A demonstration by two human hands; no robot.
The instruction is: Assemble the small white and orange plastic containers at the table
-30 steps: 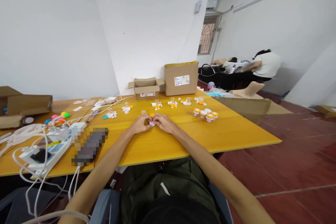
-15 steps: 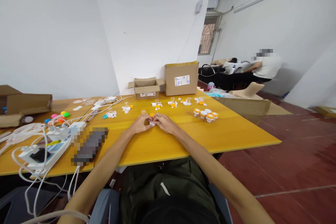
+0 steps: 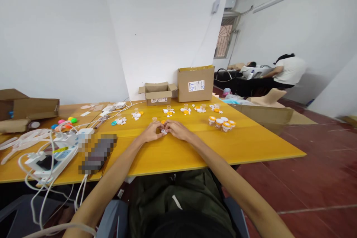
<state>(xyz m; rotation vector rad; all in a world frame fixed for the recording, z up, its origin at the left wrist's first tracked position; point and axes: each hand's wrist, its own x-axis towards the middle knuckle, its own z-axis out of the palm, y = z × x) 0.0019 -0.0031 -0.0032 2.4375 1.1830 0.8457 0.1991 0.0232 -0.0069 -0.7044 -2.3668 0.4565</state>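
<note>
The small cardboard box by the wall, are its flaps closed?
No, the small cardboard box stands open, its flaps spread outward, left of the taller closed box.

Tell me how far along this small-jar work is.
Looks done: four orange-capped jars stand grouped at the right of the yellow table. In hand: the left hand and right hand meet over a small white piece. Left: several loose piles of white and orange parts along the far side.
</note>
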